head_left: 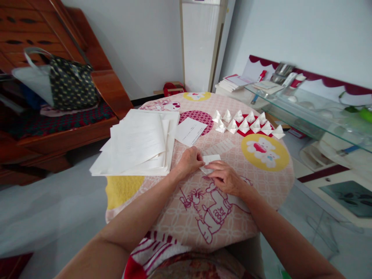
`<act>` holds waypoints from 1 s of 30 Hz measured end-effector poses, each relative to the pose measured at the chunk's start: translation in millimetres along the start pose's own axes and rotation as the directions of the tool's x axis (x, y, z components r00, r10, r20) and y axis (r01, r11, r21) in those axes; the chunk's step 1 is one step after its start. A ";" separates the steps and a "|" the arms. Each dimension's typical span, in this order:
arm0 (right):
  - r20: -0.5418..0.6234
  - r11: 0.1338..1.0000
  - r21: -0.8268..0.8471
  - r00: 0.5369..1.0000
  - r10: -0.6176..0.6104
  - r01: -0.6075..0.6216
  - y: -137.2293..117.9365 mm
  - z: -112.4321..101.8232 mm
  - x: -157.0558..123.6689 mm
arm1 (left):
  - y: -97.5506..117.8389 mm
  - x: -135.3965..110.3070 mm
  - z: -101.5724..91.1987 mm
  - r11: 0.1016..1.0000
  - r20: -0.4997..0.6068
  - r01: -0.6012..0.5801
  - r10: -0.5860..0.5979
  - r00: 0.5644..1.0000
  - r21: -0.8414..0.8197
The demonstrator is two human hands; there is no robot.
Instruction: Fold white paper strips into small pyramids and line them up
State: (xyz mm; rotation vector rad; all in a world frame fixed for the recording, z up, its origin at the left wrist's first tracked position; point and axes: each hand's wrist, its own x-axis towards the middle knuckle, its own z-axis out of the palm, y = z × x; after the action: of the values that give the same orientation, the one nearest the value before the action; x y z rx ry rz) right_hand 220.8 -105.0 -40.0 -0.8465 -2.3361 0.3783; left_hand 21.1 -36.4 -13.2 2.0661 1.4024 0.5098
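A small folded piece of white paper [211, 158] lies on the round table in front of me. My left hand [189, 161] pinches its left edge, thumb and fingers closed together. From the right, my right hand [226, 177] bends its fingers over the paper's lower right part and grips it; the fingers hide that part. Just beyond my left hand rests a loose printed sheet [190, 131]. Farther right stand several folded white paper boats [244, 126], set out in two rows. To the left is a stack of white paper [136, 141], its sheets slightly fanned.
A patterned cloth [186, 217] covers the round table. A glass shelf [314, 112] with jars and papers stands close on the right. On the left, a wooden bench [107, 93] holds a dotted bag [71, 83]. A tall white cabinet-like unit [200, 42] rises behind.
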 end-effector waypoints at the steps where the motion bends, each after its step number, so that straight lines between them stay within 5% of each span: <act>1: 0.002 1.000 -0.001 1.000 -0.004 0.004 -0.1 0.0 0.3 | -0.7 0.1 0.4 1.000 0.003 -0.001 0.001 1.000 0.003; 10: 0.019 1.000 -0.004 1.000 -0.013 0.013 -0.2 -1.2 2.4 | -13.9 -4.9 -2.8 0.990 -0.013 -0.139 0.139 0.990 -0.022; 26: -0.013 0.999 -0.047 1.000 -0.013 0.012 4.4 3.1 -0.4 | -35.6 0.9 -16.1 0.985 0.022 -0.138 0.141 0.990 -0.104; 30: -0.022 0.999 -0.042 1.000 -0.020 0.019 4.3 3.6 -0.1 | -28.3 -2.7 -20.4 0.968 -0.069 -0.219 0.212 0.975 -0.126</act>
State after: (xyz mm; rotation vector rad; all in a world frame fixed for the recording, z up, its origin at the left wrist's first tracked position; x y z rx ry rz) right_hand 220.7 -102.1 -44.8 -0.8430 -2.3368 0.3118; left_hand -12.1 -26.0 -16.3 2.1207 1.1459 0.7355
